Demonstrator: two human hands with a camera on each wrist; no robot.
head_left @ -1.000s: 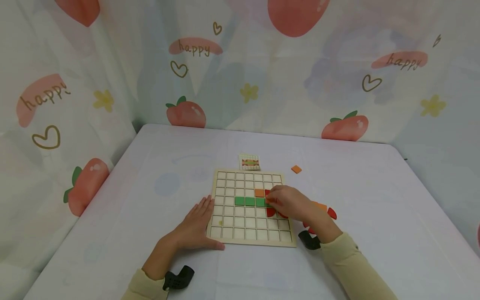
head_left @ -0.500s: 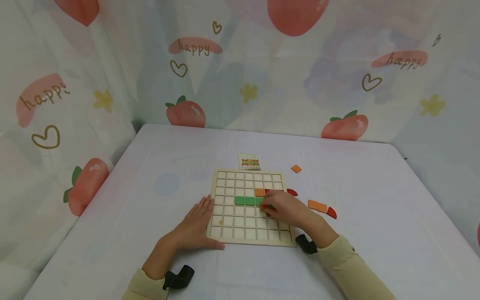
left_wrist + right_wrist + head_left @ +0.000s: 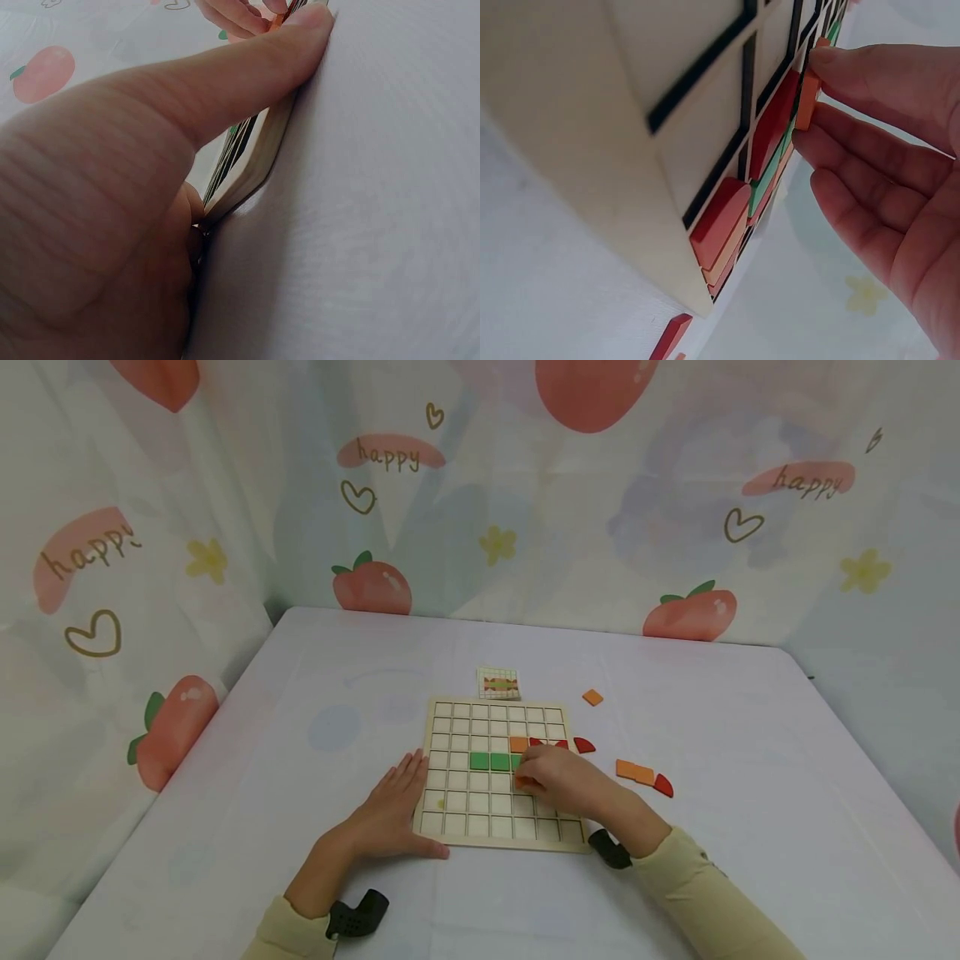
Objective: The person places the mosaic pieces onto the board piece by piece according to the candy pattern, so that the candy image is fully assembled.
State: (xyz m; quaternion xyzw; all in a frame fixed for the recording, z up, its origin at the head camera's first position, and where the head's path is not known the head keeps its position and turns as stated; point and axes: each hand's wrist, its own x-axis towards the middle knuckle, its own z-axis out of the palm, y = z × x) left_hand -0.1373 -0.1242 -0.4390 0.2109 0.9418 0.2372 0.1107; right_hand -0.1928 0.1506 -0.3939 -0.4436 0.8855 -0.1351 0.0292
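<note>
A wooden grid board (image 3: 478, 825) lies flat in the middle of the table. My left hand (image 3: 382, 818) rests against its left side with fingers straight, and the thumb (image 3: 247, 75) reaches along the near edge. Between thumb and fingers, my right hand (image 3: 900, 142) pinches an orange square tile (image 3: 808, 94), held on edge over the grid cells just below the green row. Green tiles (image 3: 490, 762) form that row, partly covered by the hand. An orange tile (image 3: 518, 744) and red rounded tiles (image 3: 731, 214) also sit in cells.
Behind the board lies a small pattern card (image 3: 498, 683). Loose pieces are to the right: an orange tile (image 3: 592, 697), a red quarter-round piece (image 3: 584, 745), more orange tiles (image 3: 634, 772) and another red piece (image 3: 663, 785). A printed curtain (image 3: 555, 552) stands behind the table.
My right hand has moved slightly left and toward me with the orange tile, from the right end of the green row to the cells below it. The left hand stays put.
</note>
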